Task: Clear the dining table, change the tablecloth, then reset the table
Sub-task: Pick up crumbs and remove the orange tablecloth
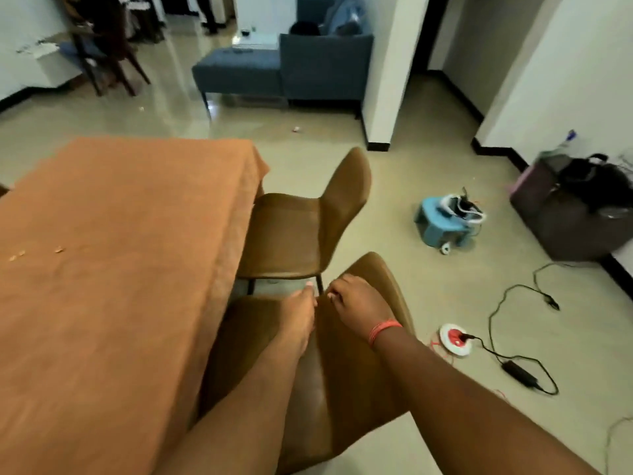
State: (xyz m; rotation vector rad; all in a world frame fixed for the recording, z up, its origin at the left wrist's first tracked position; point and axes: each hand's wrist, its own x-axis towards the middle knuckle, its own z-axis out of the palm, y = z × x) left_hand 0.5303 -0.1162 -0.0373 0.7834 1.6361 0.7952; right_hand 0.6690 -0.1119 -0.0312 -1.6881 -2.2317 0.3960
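The dining table on the left is covered by an orange tablecloth (120,252) with a few crumbs (59,249) on it. Two brown leather chairs stand along its right side. My right hand (352,303) grips the top of the near chair's backrest (349,389). My left hand (301,310) lies with fingers together along the inner face of that backrest, touching it. The far chair (298,228) is tucked partly under the tablecloth's edge.
A white-and-red round device (455,338) with a black cable and adapter (519,371) lies on the floor to the right. Farther off are a blue stool with shoes (442,221), a dark box with a bag (575,214), a blue sofa (284,66) and a white pillar (387,80).
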